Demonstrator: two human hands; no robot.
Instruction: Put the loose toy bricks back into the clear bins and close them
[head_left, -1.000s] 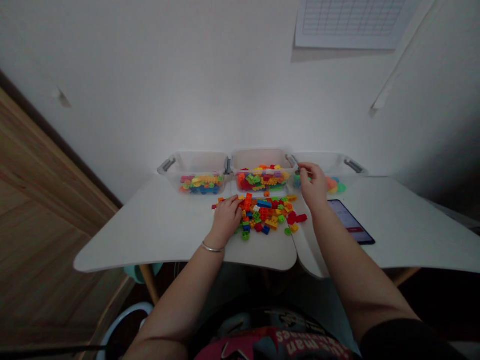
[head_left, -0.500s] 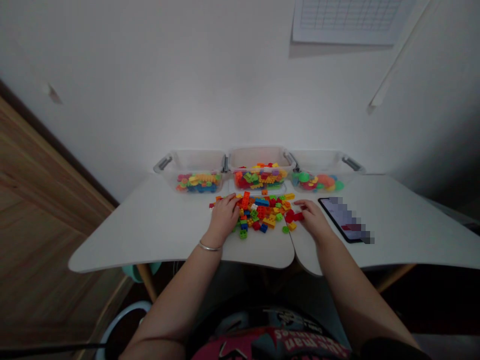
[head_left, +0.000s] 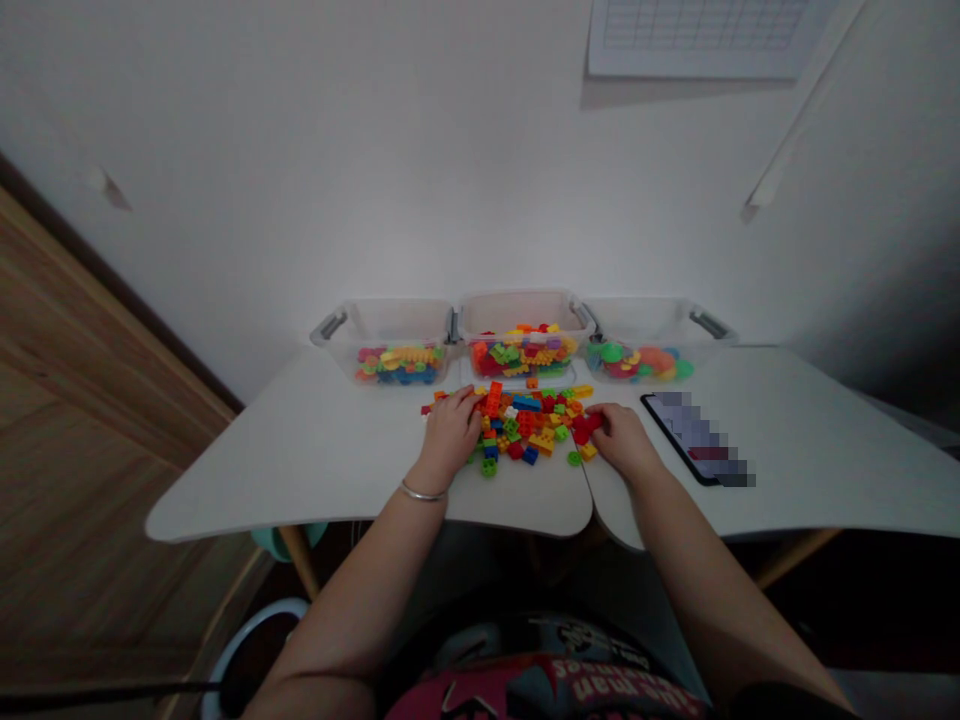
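Note:
A loose pile of toy building bricks (head_left: 526, 424) in red, orange, yellow, green and blue lies on the white table (head_left: 360, 455). Over the pile's left side rests my left hand (head_left: 451, 432), its fingers loosely extended onto the bricks, with the tips close to an orange brick (head_left: 494, 398). What lies beneath the palm is hidden. At the right edge of the pile, my right hand (head_left: 624, 437) is closed, thumb and fingers pinching a red brick (head_left: 587, 427). Close by that hand are a yellow brick (head_left: 589, 452) and a round green piece (head_left: 574, 459).
Three clear bins stand along the wall: a left bin (head_left: 397, 333), a middle bin (head_left: 517, 318) and a right bin (head_left: 645, 325), each with colourful toy pieces inside. A phone (head_left: 686, 435) lies right of my right hand. A seam divides the tabletop near the pile.
My right hand's fingers have closed in on the red brick, which has turned slightly. My left hand stays where it was on the pile. The whole view has shifted a little.

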